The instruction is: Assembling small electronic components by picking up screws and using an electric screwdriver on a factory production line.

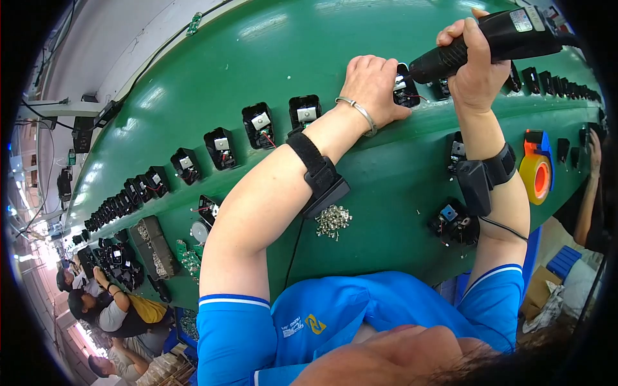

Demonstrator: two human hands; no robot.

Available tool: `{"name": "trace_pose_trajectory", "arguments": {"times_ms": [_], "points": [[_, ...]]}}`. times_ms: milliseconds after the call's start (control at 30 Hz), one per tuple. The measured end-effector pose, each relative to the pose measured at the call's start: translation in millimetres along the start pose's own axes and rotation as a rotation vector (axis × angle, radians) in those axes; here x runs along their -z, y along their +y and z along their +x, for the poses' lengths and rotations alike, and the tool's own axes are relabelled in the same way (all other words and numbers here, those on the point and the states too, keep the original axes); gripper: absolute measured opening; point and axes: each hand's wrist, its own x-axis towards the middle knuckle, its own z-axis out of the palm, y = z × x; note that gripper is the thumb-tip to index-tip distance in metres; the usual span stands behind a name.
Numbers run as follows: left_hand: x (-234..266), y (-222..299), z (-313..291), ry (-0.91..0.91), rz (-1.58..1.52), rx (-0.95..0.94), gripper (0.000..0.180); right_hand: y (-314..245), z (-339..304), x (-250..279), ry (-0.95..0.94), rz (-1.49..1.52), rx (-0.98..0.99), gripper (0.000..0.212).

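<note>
My right hand (477,74) is wrapped round a black electric screwdriver (521,33), which lies nearly level with its tip toward the left. That tip meets a small open black plastic housing (408,96) with a pale metal part and a red wire inside. Against the housing's left side, my left hand (370,87) grips it, thumb at the near side and fingers at the far side. What the tip touches inside is too small to tell. Left of that hand stand similar housings, one (257,125) with a white block and red wires.
A row of black housings (135,192) curves along the green table (360,251). Nearer me lie loose screws (333,221), a grey tray (154,248), a green circuit board (188,257) and a tape dispenser (537,168). Co-workers sit at the left; another person's arm (586,193) shows at right.
</note>
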Motion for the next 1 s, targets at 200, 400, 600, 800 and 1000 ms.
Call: {"name": "trace_pose_trajectory", "arguments": {"times_ms": [200, 400, 600, 800, 1000], "points": [[-3.6, -2.3, 0.6, 0.028, -0.002, -0.008, 0.065, 3.3, -1.6, -0.1, -0.002, -0.032, -0.002, 0.023], [-6.5, -5.1, 3.7, 0.039, 0.002, -0.018, 0.064, 6.3, -1.1, -0.4, -0.045, -0.040, -0.007, 0.020], [-5.1, -6.2, 1.8, -0.007, 0.034, -0.013, 0.064, 9.9, -13.3, -1.1, -0.162, -0.059, 0.006, 0.020], [-13.2, -10.0, -6.0, -0.033, 0.063, 0.002, 0.055, 15.7, -25.6, -0.6, -0.184, -0.100, 0.021, 0.020], [-9.3, -4.6, 5.9, -0.121, 0.167, 0.020, 0.056, -2.8, -13.2, -2.9, -0.103, -0.387, -0.084, 0.017]]}}
